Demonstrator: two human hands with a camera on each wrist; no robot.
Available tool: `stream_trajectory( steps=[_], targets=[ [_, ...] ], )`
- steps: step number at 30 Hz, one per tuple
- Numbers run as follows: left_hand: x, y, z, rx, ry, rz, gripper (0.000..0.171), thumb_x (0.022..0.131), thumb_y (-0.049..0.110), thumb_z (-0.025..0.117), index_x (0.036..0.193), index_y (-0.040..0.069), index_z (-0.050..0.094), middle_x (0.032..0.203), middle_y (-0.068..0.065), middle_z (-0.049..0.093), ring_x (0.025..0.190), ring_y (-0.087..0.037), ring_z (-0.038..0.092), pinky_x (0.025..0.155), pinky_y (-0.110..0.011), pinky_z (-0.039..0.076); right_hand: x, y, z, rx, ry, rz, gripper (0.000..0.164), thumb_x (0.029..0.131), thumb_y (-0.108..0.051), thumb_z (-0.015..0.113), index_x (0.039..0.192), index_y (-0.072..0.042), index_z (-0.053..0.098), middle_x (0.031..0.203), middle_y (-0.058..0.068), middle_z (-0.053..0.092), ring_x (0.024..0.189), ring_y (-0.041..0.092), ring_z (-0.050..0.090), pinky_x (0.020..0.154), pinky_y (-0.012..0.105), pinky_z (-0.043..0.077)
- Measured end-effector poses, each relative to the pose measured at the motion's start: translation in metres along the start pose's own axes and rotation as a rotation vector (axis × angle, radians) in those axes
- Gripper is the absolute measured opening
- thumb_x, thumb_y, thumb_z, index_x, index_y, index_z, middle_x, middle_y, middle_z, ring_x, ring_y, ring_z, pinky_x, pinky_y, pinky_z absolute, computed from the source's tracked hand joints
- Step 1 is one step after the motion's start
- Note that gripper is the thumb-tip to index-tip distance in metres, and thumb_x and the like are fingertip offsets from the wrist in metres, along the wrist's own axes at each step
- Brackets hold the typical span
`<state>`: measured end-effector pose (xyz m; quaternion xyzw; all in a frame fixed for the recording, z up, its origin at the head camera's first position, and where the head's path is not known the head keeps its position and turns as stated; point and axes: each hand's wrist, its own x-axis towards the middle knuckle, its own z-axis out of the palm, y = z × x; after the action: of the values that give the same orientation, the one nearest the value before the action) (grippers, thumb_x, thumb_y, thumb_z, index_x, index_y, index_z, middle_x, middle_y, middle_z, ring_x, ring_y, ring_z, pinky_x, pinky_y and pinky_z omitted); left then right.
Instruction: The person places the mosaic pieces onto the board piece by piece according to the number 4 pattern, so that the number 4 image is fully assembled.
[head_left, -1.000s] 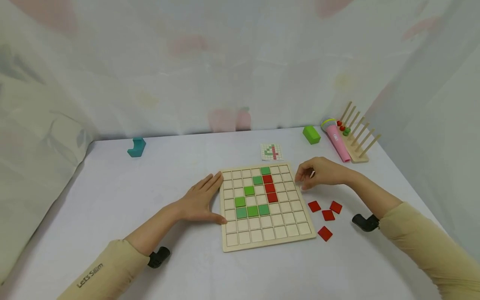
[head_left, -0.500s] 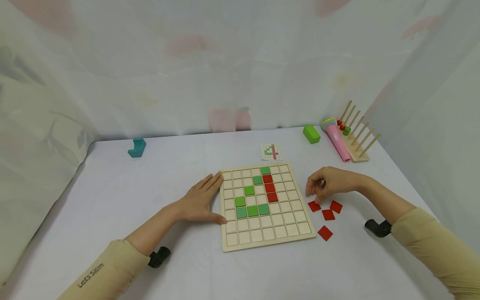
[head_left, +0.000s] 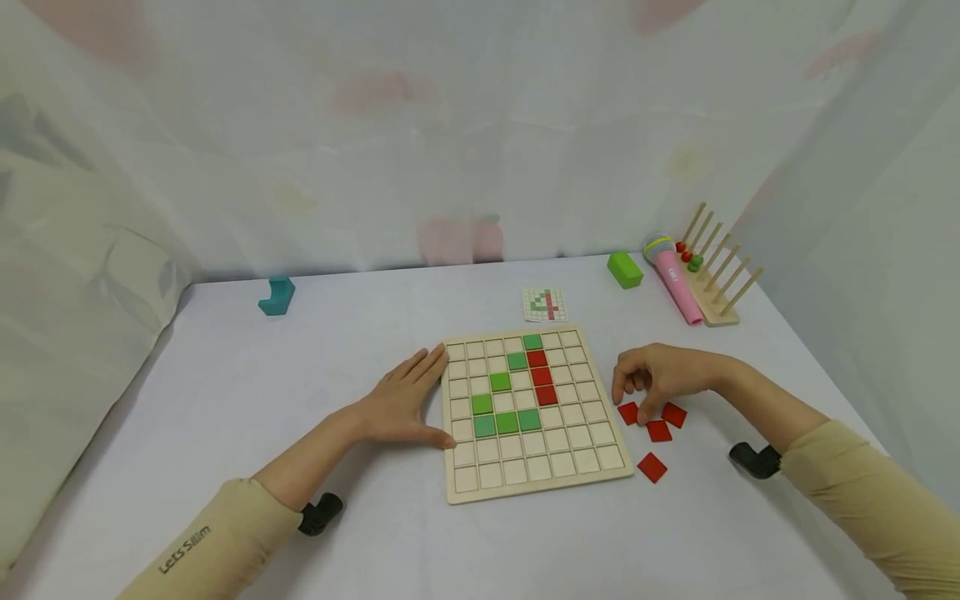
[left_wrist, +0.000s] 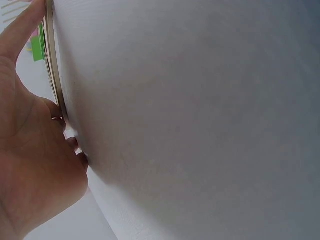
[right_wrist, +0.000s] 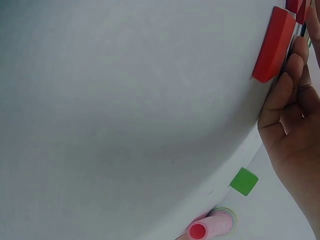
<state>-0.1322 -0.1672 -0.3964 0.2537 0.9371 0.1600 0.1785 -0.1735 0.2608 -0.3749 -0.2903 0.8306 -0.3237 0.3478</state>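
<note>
A wooden grid board (head_left: pixel 517 473) lies on the table with green tiles (head_left: pixel 507 422) and a column of red tiles (head_left: pixel 541 377) set in its squares. My left hand (head_left: pixel 401 404) rests along its left edge, fingers spread straight, thumb on the near part of that edge. To the right of the board, my right hand (head_left: pixel 656 372) is lowered over several loose red tiles. Its thumb and index finger stand apart on either side of the nearest loose red tile (head_left: pixel 627 412), which lies flat. In the right wrist view, a red tile (right_wrist: pixel 276 45) shows near the fingertips.
A small pattern card (head_left: pixel 544 305) lies behind the board. At the back right are a green block (head_left: pixel 625 270), a pink toy microphone (head_left: pixel 677 286) and a wooden peg stand (head_left: pixel 722 310). A teal block (head_left: pixel 277 296) sits at the back left.
My right hand has come from beside the board's upper right edge down toward the near side, onto the loose red tiles. My left hand and the board stay in place.
</note>
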Motion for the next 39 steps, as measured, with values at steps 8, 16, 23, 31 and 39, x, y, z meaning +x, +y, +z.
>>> stream_trajectory(
  steps=[8,16,23,31,39],
  targets=[
    [-0.0009,0.0017,-0.0011,-0.01,0.001,0.0,0.127,0.072,0.07,0.072,0.16,0.009,0.005,0.17,-0.005,-0.001,0.157,-0.036,0.002,0.12,-0.064,0.019,0.0003,-0.0021,0.0019,-0.013,0.002,0.014,0.026,0.074,-0.014,0.085,0.096,-0.016,0.071,0.092,0.011,0.054,0.088,0.02,0.051,0.07,0.022,0.047],
    [-0.001,0.0009,0.0,-0.001,0.005,0.003,0.126,0.072,0.07,0.072,0.16,0.009,0.005,0.17,-0.005,-0.001,0.157,-0.036,0.002,0.121,-0.064,0.019,0.0025,-0.0061,0.0046,-0.037,0.018,0.036,0.025,0.073,-0.015,0.086,0.092,-0.017,0.07,0.09,0.009,0.053,0.086,0.019,0.05,0.066,0.021,0.047],
    [-0.0013,0.001,-0.0007,0.006,0.004,0.001,0.127,0.072,0.07,0.072,0.16,0.009,0.004,0.17,-0.006,-0.001,0.157,-0.036,0.002,0.12,-0.064,0.019,-0.0007,-0.0068,0.0061,-0.029,0.049,0.035,0.024,0.072,-0.012,0.086,0.092,-0.016,0.072,0.092,0.008,0.056,0.087,0.02,0.05,0.068,0.021,0.048],
    [-0.0007,0.0,0.0002,0.01,0.002,-0.004,0.126,0.072,0.069,0.072,0.16,0.009,0.005,0.17,-0.007,0.0,0.157,-0.037,0.002,0.12,-0.065,0.019,-0.0043,-0.0062,0.0067,-0.043,0.08,0.036,0.022,0.074,-0.012,0.084,0.09,-0.015,0.068,0.091,0.005,0.06,0.086,0.019,0.052,0.07,0.022,0.048],
    [-0.0004,0.0015,0.0,0.009,0.002,-0.007,0.126,0.072,0.07,0.072,0.16,0.01,0.005,0.17,-0.005,0.0,0.157,-0.036,0.003,0.119,-0.066,0.02,-0.0016,-0.0042,0.0033,-0.083,0.089,0.084,0.014,0.078,-0.011,0.079,0.085,-0.014,0.066,0.082,0.001,0.059,0.08,0.016,0.056,0.065,0.025,0.05]
  ],
)
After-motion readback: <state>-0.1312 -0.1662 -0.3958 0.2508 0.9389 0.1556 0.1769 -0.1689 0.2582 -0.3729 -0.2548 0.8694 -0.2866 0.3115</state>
